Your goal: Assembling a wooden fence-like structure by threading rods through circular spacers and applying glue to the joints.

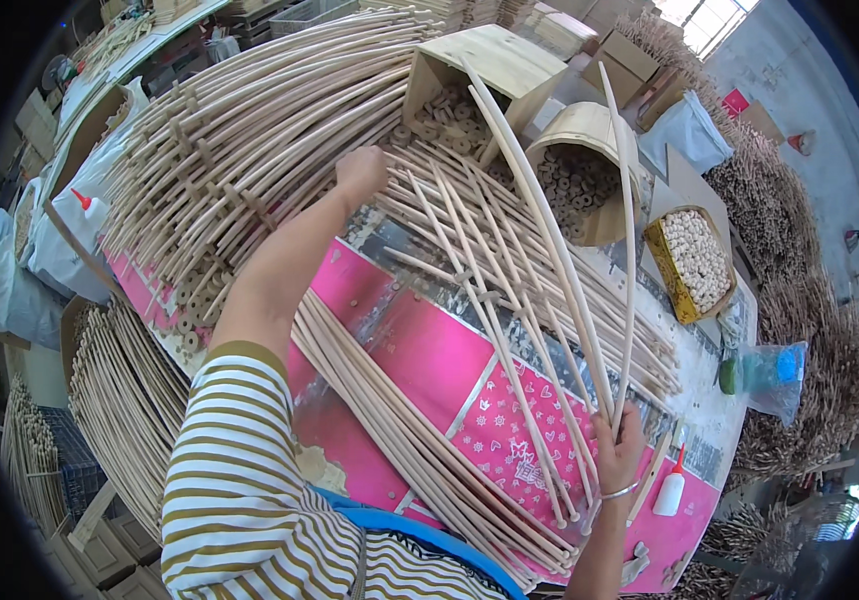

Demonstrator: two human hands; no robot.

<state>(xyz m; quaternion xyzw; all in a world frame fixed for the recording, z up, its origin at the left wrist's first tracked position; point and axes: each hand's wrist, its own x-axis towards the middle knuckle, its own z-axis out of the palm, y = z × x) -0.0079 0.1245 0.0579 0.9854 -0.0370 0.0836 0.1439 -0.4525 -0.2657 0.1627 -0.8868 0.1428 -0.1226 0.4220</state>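
Observation:
My right hand (pixel 619 452), with a bracelet at the wrist, is closed round the lower ends of a few long pale wooden rods (pixel 524 170) that fan upward and away. My left hand (pixel 361 172) is stretched out at the far side, its fingers curled beside the big stack of rods (pixel 279 100); what they hold, if anything, is hidden. To the right of it an open wooden box (pixel 489 55) lies on its side with small wooden rings in it. Below my hands, several thin rods carrying wooden rings (pixel 489 297) lie across other rods, and a loose bundle (pixel 399 410) rests closer to me.
A round wooden tub (pixel 581 130) of rings and a yellow box (pixel 671 252) of pale wooden pieces stand at the right. A white glue bottle (pixel 670 490) with a red tip is beside my right hand. Another glue bottle (pixel 91 208) stands far left. Pink sheeting (pixel 429 345) covers part of the table.

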